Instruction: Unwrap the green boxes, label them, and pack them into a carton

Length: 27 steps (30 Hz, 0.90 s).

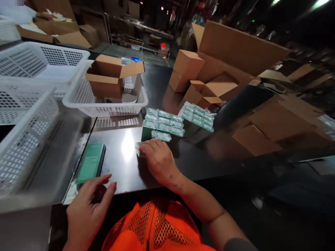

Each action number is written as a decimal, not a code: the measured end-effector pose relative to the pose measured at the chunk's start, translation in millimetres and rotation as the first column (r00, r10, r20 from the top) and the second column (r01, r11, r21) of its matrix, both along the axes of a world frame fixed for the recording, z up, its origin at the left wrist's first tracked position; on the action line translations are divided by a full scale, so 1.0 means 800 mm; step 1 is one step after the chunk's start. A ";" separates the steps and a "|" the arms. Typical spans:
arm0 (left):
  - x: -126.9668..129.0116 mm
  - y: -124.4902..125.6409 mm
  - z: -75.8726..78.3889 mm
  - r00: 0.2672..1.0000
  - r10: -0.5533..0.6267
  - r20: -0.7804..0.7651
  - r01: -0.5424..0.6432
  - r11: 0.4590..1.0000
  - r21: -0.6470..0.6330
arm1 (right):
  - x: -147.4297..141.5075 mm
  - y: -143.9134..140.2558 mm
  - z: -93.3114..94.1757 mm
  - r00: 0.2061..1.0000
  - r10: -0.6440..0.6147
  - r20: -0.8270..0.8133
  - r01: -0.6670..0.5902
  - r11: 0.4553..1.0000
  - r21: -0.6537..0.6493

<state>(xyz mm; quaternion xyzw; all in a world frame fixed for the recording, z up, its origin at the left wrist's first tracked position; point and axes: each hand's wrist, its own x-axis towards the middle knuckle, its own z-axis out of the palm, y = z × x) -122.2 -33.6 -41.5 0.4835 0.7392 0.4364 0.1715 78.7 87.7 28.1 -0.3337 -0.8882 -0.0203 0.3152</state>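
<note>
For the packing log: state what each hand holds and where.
Right hand presses a small clear-wrapped packet under its fingertips; left hand holds nothing, by the green box.

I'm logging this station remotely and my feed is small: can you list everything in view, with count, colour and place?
Wrapped packets: two stacked batches, exact count unclear, pale green, centre of the table.
Single packet: one, clear-wrapped, under the right hand's fingertips.
Flat box: one, green, near the table's left edge.
Baskets: at least four, white perforated plastic, left side.
Open carton: one, brown, inside the basket nearest the packets.
Cardboard boxes: many, brown, right and back; number unclear.
Table: one, dark and glossy.
Vest: orange mesh, bottom centre.
Left hand: open, beside the flat box.
Right hand: pressed on the single packet.
</note>
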 end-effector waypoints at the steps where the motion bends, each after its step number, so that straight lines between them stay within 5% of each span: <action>1: 0.011 0.001 0.000 0.963 -0.058 0.261 0.072 0.996 -0.047 | 0.005 -0.013 -0.001 0.990 0.018 -0.141 -0.024 0.999 -0.038; 3: 0.032 0.010 0.005 0.714 -0.064 0.698 0.124 0.992 -0.036 | 0.012 -0.041 -0.006 0.923 0.005 -0.385 -0.059 0.990 -0.126; 6: 0.061 0.033 0.025 0.400 -0.087 0.912 0.010 0.996 0.091 | 0.010 -0.077 -0.029 0.880 0.071 -0.470 -0.182 0.964 -0.194; 11: 0.105 0.055 0.060 0.272 0.002 0.962 -0.130 0.991 0.035 | 0.005 -0.094 -0.070 0.827 0.045 -0.561 -0.170 0.970 -0.174; 14: 0.129 0.051 0.063 0.231 -0.024 0.973 -0.006 1.000 0.026 | 0.016 -0.091 -0.070 0.781 0.052 -0.622 -0.122 0.990 -0.070; 18: 0.148 0.041 0.053 0.055 0.026 0.998 0.105 0.994 -0.031 | 0.030 -0.091 -0.063 0.761 0.016 -0.648 -0.067 0.996 -0.055; 20: 0.150 0.036 0.048 0.024 0.066 0.998 0.132 0.989 -0.069 | 0.031 -0.094 -0.066 0.737 0.005 -0.676 -0.029 0.999 -0.025; 24: 0.147 0.035 0.047 -0.028 -0.018 0.999 0.265 0.964 0.025 | 0.024 -0.101 -0.078 0.599 -0.038 -0.800 0.126 0.991 0.047; 27: 0.146 0.043 0.052 -0.018 -0.089 0.996 0.077 0.993 0.090 | 0.025 -0.104 -0.079 0.559 -0.066 -0.827 0.087 0.996 -0.021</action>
